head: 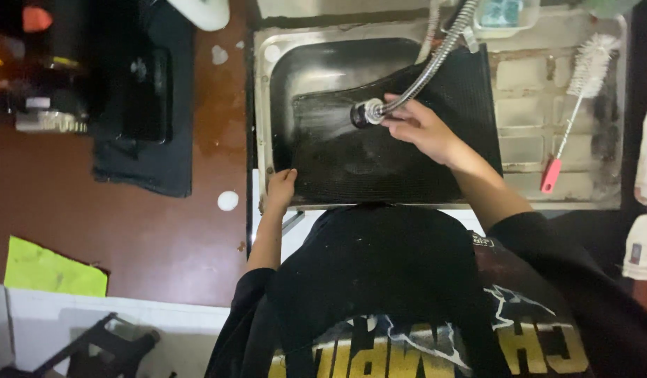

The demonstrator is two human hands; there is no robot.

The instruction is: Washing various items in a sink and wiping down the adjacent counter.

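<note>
We see a wide black rubbery mat with a fine mesh texture (400, 157) lying tilted across the stainless steel sink basin (267, 91), its far right corner riding up over the sink's rim and its near edge resting along the front rim. Our left hand (280, 187) has its grip clamped on the mat's near left corner, fingers curled over the edge, right at the front of the sink. Our right hand (421, 129) sits above the middle of the mat, its grip closed around the flexible ribbed metal spray hose (435, 59) just behind the round chrome-and-black spray head (365, 113), which points left across the mat's wet surface. The hose arcs up and away toward the back of the sink. To the right of the basin, on the worn drainboard, lies a white bristle bottle brush with a pink handle (568, 119), well apart from both hands. To the left, the reddish-brown desk (127, 231) carries a dark cloth (145, 140), some small white blobs that look like foam, and a yellow-green sheet of paper (50, 269) near its front left edge.
</note>
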